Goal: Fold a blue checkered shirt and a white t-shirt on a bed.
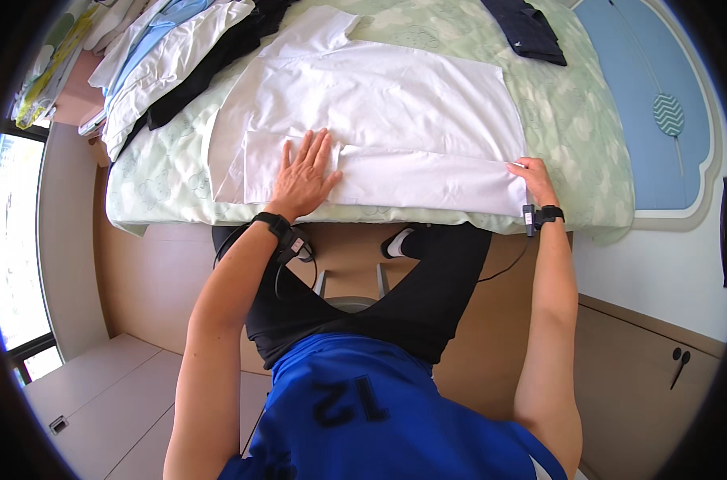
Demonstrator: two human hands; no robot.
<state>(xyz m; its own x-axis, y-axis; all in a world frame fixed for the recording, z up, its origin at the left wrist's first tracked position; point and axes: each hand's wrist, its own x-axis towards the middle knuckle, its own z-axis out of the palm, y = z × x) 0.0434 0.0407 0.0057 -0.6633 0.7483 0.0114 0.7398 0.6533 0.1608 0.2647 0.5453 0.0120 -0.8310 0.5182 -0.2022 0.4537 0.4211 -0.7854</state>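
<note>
A white short-sleeved shirt (393, 102) lies spread on the bed before me, its hem towards the right and one sleeve (321, 27) at the far side. The near side is folded over into a long strip (423, 180) along the bed's front edge. My left hand (305, 174) rests palm down on the left part of this folded strip, fingers apart. At the hem, my right hand (534, 177) pinches the strip's right end between thumb and fingers. Both wrists wear black straps with small cabled devices.
The bed has a pale green patterned quilt (585, 138). Several garments, among them a black one (201, 78), are piled at the far left. A folded dark garment (528, 33) lies at the far right. A blue panelled headboard (639, 108) borders the right side.
</note>
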